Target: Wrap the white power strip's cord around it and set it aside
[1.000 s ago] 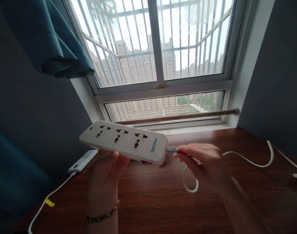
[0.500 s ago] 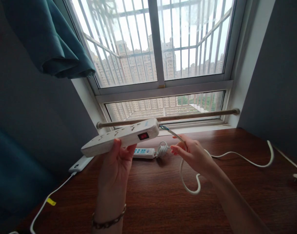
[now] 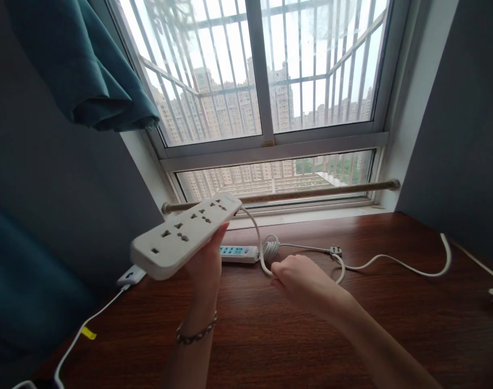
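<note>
My left hand (image 3: 208, 265) holds a white power strip (image 3: 185, 235) from below, raised above the brown wooden table (image 3: 295, 329), sockets facing up and its far end pointing toward the window. Its white cord (image 3: 396, 263) leaves the far end, loops down and runs across the table to the right. My right hand (image 3: 301, 281) is closed around that cord just above the table, right of the strip. A bracelet sits on my left wrist.
A second, smaller power strip (image 3: 238, 253) with a coiled cord and plug (image 3: 335, 250) lies by the window sill. A white power bank (image 3: 130, 275) with a cable lies at the table's left edge. A rod (image 3: 311, 192) spans the window; a teal curtain (image 3: 88, 70) hangs upper left.
My left hand has turned the strip from switch side forward to sockets up and swung it leftward. My right hand slid down the cord toward the table. The second strip's plug is now uncovered.
</note>
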Demonstrator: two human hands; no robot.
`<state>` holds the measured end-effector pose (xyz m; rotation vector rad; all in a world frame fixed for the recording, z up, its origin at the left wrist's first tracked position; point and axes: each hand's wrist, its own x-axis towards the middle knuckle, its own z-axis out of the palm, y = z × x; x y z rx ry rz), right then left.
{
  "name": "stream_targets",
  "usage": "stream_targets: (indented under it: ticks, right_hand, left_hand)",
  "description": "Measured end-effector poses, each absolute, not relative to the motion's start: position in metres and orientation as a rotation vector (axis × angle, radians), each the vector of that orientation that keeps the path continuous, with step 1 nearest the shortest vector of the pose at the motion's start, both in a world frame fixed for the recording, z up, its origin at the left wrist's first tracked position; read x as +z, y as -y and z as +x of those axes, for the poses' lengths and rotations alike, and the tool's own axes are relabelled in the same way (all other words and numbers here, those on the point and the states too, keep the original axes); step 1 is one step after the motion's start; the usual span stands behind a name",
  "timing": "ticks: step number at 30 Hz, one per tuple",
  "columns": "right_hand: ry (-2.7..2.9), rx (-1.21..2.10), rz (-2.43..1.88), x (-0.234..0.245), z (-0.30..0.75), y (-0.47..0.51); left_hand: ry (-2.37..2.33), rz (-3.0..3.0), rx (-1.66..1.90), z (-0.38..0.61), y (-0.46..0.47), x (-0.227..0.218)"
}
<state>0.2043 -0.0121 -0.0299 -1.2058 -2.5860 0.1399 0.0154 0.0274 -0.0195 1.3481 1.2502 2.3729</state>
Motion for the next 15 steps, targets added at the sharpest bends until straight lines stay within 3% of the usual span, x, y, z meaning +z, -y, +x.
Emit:
stream_targets:
  ticks: [2, 9, 15]
  right_hand:
    - [2.584, 0.105, -1.006, -0.023, 0.211, 0.017]
    - [2.222, 0.528, -0.504, -0.020, 0.236, 0.001]
    - [1.815, 0.471, -0.642, -0.028, 0.245, -0.025]
  left_hand:
    - [-1.260, 1.462, 2.192, 0.014, -0.029, -0.020]
    - [-1.077, 1.588, 1.615, 0.011, -0.031, -0.028]
    - [-0.848, 1.532, 1.185, 0.012, -0.028, -0.027]
